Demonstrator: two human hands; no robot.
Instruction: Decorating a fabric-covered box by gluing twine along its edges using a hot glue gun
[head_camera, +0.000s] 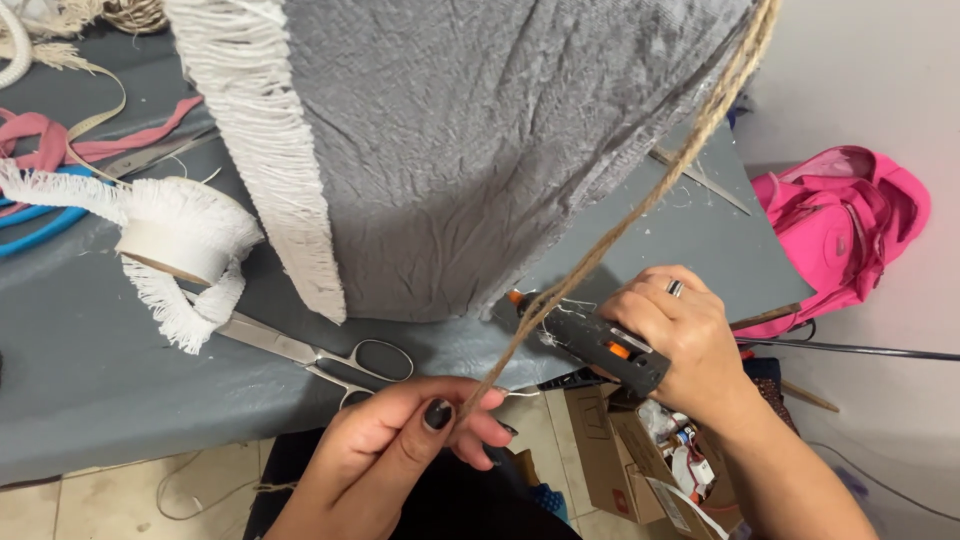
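My left hand (400, 440) with fingers pinching one jute cord (640, 205) near the desk (90, 370) edge, my right hand (680, 335) clenched around one glue gun (600, 348), open cardboard box (600, 450) of small supplies below, one pair of scissors (310, 352), one fringe roll (175, 240), grey fabric-covered shade (480, 150) beyond.

We have one view only: head camera, looking steeply down, close over the grey table (90, 370) edge; floor (120, 495) and a pink bag (845, 230) at right.
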